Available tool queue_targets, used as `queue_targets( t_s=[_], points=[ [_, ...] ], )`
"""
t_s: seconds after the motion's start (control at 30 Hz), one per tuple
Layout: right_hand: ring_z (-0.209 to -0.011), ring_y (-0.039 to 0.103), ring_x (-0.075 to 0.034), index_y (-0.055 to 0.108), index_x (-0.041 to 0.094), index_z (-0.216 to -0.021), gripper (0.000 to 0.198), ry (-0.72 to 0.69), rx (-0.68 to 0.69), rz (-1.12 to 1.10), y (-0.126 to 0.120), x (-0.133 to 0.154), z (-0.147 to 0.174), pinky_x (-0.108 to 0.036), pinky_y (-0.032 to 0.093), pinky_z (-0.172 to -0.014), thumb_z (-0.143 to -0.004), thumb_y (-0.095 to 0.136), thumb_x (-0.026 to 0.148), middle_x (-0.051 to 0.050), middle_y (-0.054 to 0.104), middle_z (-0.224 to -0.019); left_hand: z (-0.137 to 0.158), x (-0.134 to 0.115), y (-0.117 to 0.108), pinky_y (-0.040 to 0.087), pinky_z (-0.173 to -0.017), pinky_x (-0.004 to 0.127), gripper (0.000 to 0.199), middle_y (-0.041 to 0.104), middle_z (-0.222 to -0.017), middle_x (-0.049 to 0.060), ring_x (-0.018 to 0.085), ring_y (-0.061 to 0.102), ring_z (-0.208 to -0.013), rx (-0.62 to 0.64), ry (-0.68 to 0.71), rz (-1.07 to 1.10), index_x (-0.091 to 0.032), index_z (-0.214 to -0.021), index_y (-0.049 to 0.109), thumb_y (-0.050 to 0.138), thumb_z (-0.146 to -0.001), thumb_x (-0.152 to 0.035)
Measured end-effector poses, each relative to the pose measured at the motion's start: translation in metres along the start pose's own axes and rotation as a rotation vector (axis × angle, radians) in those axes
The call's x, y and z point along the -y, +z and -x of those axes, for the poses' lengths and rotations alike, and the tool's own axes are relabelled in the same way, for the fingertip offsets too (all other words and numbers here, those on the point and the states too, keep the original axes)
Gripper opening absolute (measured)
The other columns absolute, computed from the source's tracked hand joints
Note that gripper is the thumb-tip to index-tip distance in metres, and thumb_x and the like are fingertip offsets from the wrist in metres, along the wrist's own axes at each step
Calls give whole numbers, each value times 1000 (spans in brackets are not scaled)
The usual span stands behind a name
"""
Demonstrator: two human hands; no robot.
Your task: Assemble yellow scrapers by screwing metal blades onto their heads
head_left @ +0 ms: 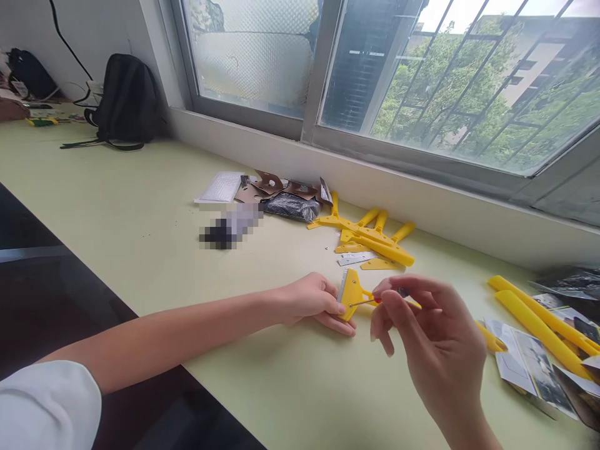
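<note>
My left hand [312, 301] is closed on the head of a yellow scraper [351, 289], thumb on top and fingers beneath. A pale metal blade edge runs along the scraper's left side. In my right hand [438, 331], a small screwdriver [364, 302] is pinched between thumb and fingers. Its thin shaft points left, with the tip at the lower screw on the scraper head; most of its handle is hidden. Behind my hands lie several yellow scraper parts [387, 252] in a pile, with a flat metal strip [357, 257] among them. A tiny metal piece [327, 248] rests nearby.
Brown card packaging [269, 182], a black plastic-wrapped pack [291, 205] and a white packet [220, 187] lie by the window wall. Long yellow handles [539, 319] and printed cards [529, 359] are at right. A black backpack [129, 100] stands far left. The table edge [206, 390] runs diagonally below.
</note>
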State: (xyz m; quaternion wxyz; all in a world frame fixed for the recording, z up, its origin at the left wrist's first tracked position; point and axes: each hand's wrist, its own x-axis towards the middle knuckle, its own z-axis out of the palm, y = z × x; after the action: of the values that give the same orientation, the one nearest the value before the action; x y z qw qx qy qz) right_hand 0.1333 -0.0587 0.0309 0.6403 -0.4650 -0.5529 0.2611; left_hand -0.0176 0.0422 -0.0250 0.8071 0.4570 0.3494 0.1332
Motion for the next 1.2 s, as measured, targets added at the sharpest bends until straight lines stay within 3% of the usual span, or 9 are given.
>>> queue_targets(
  t_s=[0.1,0.27,0.43,0.6,0.7,0.87,1.0,1.1,1.2],
  points=[
    [-51,61,-11,71,20,-107,17,-38,72,11,-2,-1,0,-27,44,-39,-99,59,28,-5,64,-92,0,0,0,58,-88,27,36,77,-94,15,22,78,-86,-6,6,0,-14,-77,58,88,-67,-32],
    [-45,59,-10,64,19,-82,14,26,-58,30,-1,-1,1,-25,38,-32,-86,76,24,-3,67,-88,0,-1,0,57,-90,29,43,77,-93,14,23,78,-87,-2,1,6,-16,-73,54,91,-63,-36],
    [-49,58,-10,71,22,-111,19,-22,55,-1,-2,-2,0,-27,42,-40,-98,60,29,-4,65,-90,1,-2,1,58,-89,28,38,78,-92,13,22,78,-86,-9,-5,9,-16,-74,56,88,-67,-33],
    [-46,60,-10,68,19,-87,9,-13,-25,84,-2,1,-1,-25,41,-34,-92,69,26,-4,68,-85,0,-1,1,58,-88,27,34,78,-91,13,22,78,-86,-9,-2,9,-17,-74,53,84,-72,-30],
    [-44,60,-11,60,19,-80,18,26,-73,50,0,1,0,-24,39,-31,-87,76,25,-2,68,-84,-1,0,1,58,-88,27,35,78,-92,13,21,78,-85,-7,7,-3,-16,-74,53,85,-70,-31],
    [-54,63,-12,69,21,-111,17,-44,100,3,-4,-3,1,-28,47,-41,-99,59,28,-5,66,-95,-1,1,1,59,-86,27,34,77,-91,13,22,78,-84,-9,26,-14,-13,-76,61,88,-66,-32],
    [-48,62,-11,69,20,-92,8,-12,55,100,-5,-1,1,-25,44,-35,-95,66,27,-3,68,-86,1,0,1,58,-89,30,34,77,-90,13,23,78,-85,-9,27,-12,-14,-77,60,87,-68,-33],
    [-43,62,-11,61,20,-79,17,5,-30,91,-2,-1,1,-25,43,-30,-87,75,25,-1,68,-82,2,-1,2,58,-92,31,34,77,-90,12,23,78,-86,-8,26,-23,-13,-82,63,87,-68,-34],
    [-44,62,-12,63,21,-85,14,-58,-18,91,-2,-5,1,-24,43,-30,-85,77,21,1,66,-78,3,-2,3,58,-92,30,37,77,-91,12,23,78,-86,-11,26,-30,-13,-79,63,89,-65,-36]
  ],
)
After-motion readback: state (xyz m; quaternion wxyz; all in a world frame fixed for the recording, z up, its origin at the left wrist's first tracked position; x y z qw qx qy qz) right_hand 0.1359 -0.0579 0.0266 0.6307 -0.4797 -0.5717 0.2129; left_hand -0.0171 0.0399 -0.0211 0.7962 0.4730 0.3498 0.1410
